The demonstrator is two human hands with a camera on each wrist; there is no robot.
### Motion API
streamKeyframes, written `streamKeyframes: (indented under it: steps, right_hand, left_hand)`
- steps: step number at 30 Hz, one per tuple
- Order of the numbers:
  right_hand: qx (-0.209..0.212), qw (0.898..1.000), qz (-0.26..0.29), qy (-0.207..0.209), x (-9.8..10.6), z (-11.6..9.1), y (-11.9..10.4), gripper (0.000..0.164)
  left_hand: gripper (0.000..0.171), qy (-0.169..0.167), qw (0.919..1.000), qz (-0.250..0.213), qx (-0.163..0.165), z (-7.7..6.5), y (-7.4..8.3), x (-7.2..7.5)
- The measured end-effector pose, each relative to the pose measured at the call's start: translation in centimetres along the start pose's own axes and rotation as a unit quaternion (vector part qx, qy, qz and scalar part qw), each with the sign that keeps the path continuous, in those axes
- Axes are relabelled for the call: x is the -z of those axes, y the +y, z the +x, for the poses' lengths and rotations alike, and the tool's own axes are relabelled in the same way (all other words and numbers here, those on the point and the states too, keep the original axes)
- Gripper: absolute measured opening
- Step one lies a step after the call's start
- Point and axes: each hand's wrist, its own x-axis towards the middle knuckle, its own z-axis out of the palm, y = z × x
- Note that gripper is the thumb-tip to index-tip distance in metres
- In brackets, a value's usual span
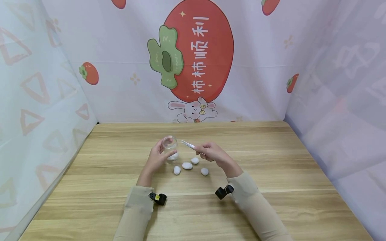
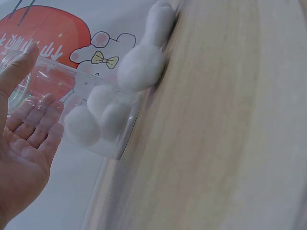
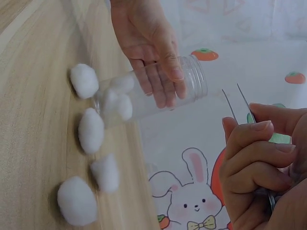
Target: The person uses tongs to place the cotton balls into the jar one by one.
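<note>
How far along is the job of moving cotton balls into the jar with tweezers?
Done: about three cotton balls sit inside the clear jar. In hand: the left hand holds the jar, and the right hand pinches empty tweezers near its mouth. Left: four cotton balls lie on the table.

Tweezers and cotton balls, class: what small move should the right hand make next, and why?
Probably lower the tweezers to the nearest cotton ball on the table. Their tips are apart and hold nothing, four balls lie loose, and the left hand holds the open jar, which already has some inside.
</note>
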Motion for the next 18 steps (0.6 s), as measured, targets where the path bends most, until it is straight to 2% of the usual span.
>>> streamKeyframes:
  steps: [8,13,18]
  right_hand:
    - [0.007,1.0,0.014,0.01,0.4,-0.7,0.7,0.026]
    - [-0.005,1.0,0.013,0.021,0.7,-0.9,1.1,0.027]
    - [-0.015,1.0,0.007,0.025,1.1,-1.1,1.8,0.027]
  left_hand:
    - [0.075,-0.001,0.9998,0.004,0.018,0.0,-0.1,0.0]
    - [0.079,-0.002,0.9999,0.006,0.016,0.1,-0.1,0.0]
    - [0.075,-0.005,0.9999,0.002,0.01,0.2,-0.2,0.1]
